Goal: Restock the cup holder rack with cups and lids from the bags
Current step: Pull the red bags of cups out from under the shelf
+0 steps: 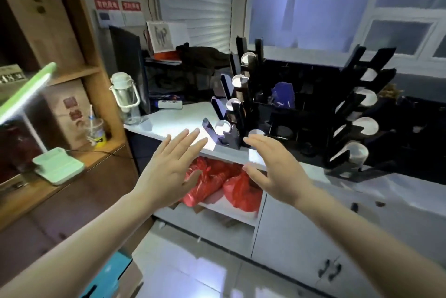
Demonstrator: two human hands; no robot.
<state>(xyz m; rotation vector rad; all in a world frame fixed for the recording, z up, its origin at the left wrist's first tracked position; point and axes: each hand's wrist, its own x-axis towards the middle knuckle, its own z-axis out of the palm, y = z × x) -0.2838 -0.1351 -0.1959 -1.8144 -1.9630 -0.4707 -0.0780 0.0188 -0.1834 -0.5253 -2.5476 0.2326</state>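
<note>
At the far left a green lamp point(48, 167) is seen on a wooden shelf point(101, 153), with a plastic cup point(96, 132) holding a straw just behind it. Further right, a clear water bottle point(125, 98) stands at the left end of the white desk point(176, 119).

The left hand point(169, 172) is held out flat in front of the desk edge, fingers spread apart, nothing gripped. Below and behind it, two red bags point(217, 184) are lodged on an open shelf under the desk; their contents cannot be made out.

The right hand point(272, 172) is held beside the left one, apart from it, fingers together and thumb out, also empty.

Just beyond the fingertips of both hands, the black cup holder rack point(231, 109) stands on the desk, its slots stepped upward, with round pale cup ends showing in several of them. Well to the right, a second black rack point(357, 114) is seen, white round shapes resting in its tiers. A window point(337, 3) fills the wall behind both racks.
</note>
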